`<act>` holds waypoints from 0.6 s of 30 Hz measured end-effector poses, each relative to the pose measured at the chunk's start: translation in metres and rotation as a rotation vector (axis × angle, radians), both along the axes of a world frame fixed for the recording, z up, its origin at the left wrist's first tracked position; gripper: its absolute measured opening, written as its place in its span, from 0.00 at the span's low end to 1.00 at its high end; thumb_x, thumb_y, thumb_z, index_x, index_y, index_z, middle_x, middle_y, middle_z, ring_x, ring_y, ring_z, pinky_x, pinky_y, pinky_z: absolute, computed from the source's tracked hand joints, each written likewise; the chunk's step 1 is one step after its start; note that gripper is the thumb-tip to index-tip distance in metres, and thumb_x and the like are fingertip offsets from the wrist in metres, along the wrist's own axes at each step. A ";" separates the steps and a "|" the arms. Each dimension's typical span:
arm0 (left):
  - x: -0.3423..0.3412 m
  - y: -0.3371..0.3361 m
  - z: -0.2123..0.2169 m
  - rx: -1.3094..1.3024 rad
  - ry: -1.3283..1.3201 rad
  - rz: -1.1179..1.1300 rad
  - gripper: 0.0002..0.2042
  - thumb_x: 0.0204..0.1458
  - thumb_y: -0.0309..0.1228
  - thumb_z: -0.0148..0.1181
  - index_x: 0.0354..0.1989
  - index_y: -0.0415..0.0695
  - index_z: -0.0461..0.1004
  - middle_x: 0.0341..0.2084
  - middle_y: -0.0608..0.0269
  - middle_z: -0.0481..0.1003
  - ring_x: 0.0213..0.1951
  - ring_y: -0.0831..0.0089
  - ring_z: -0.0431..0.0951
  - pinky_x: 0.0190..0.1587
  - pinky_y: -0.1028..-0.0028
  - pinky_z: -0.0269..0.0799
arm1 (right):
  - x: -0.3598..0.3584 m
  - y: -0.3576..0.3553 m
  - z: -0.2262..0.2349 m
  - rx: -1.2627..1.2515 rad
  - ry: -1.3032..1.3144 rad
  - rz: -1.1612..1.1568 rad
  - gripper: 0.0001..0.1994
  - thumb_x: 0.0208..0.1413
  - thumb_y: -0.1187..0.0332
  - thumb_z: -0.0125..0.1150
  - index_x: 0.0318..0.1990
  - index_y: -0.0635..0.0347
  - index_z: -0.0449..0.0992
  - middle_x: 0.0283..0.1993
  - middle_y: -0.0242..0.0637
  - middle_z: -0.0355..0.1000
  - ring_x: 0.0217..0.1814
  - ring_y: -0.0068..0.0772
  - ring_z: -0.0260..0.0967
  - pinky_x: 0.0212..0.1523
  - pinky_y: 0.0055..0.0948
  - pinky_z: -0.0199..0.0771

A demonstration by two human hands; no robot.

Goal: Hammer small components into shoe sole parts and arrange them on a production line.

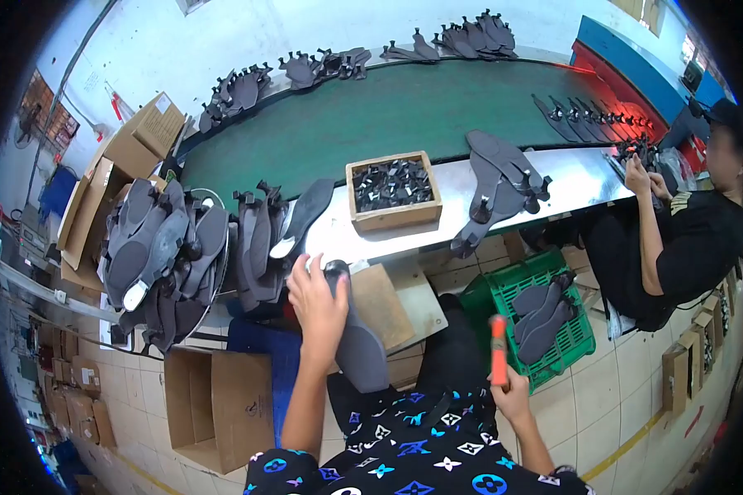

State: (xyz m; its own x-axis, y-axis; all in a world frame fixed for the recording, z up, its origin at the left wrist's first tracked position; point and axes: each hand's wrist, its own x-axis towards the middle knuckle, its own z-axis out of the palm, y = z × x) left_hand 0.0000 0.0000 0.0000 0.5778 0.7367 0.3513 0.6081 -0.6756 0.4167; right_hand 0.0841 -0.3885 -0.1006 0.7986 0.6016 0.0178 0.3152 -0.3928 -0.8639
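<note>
My left hand (318,305) grips the upper end of a dark grey shoe sole (362,351). A black heel piece (336,269) shows beside its fingertips, and the sole hangs down toward my lap. Beneath it is a tan board (378,307) at the bench edge. In my right hand (513,398), low at the right, is an upright orange-red hammer-like tool (499,351); the fingers are closed round its lower part. A wooden box (396,218) of small black pieces stands on the metal bench ledge (330,233) ahead.
Heeled soles are heaped in a round holder (223,285) at left and lie along the green conveyor belt (322,132). A green crate (565,351) holds several soles. An open carton (248,408) stands left. At right, a co-worker (693,239) sits by the bench.
</note>
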 end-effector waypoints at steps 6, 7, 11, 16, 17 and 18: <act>0.144 0.056 0.024 0.076 -0.107 -0.512 0.06 0.53 0.27 0.62 0.37 0.39 0.77 0.34 0.51 0.76 0.40 0.52 0.77 0.42 0.58 0.74 | 0.015 0.017 0.013 0.323 0.753 -0.380 0.09 0.64 0.67 0.58 0.37 0.66 0.73 0.12 0.23 0.57 0.07 0.16 0.51 0.08 0.21 0.52; 0.161 0.064 0.018 0.177 -0.064 -0.546 0.09 0.53 0.30 0.64 0.39 0.39 0.77 0.35 0.52 0.77 0.41 0.52 0.78 0.45 0.61 0.74 | 0.017 0.023 0.011 0.333 0.752 -0.374 0.09 0.64 0.67 0.58 0.37 0.66 0.73 0.12 0.23 0.57 0.07 0.16 0.51 0.08 0.21 0.52; 0.196 0.077 0.022 0.222 0.252 -0.616 0.07 0.51 0.25 0.61 0.38 0.37 0.77 0.36 0.50 0.77 0.44 0.52 0.78 0.47 0.59 0.74 | 0.024 0.039 0.017 0.300 0.659 -0.318 0.09 0.65 0.68 0.57 0.36 0.66 0.76 0.13 0.24 0.60 0.08 0.15 0.53 0.09 0.21 0.51; 0.182 0.086 0.025 0.285 -0.115 -0.615 0.05 0.53 0.22 0.57 0.35 0.36 0.78 0.34 0.50 0.79 0.38 0.52 0.80 0.41 0.62 0.76 | 0.046 0.070 0.039 0.308 0.553 -0.145 0.08 0.63 0.70 0.58 0.37 0.65 0.80 0.17 0.22 0.64 0.14 0.11 0.56 0.16 0.21 0.53; 0.177 0.084 0.027 0.287 -0.111 -0.610 0.05 0.53 0.22 0.57 0.35 0.36 0.78 0.34 0.50 0.79 0.38 0.52 0.80 0.41 0.62 0.76 | 0.052 0.079 0.042 0.297 0.492 -0.092 0.08 0.63 0.70 0.59 0.38 0.65 0.80 0.18 0.21 0.66 0.18 0.10 0.57 0.19 0.21 0.55; 0.174 0.068 0.043 -0.123 -0.182 -0.486 0.05 0.55 0.24 0.58 0.35 0.36 0.79 0.33 0.49 0.79 0.38 0.53 0.80 0.41 0.61 0.76 | 0.059 0.087 0.048 0.316 0.444 -0.086 0.07 0.62 0.71 0.59 0.39 0.66 0.81 0.20 0.21 0.67 0.21 0.09 0.58 0.22 0.20 0.56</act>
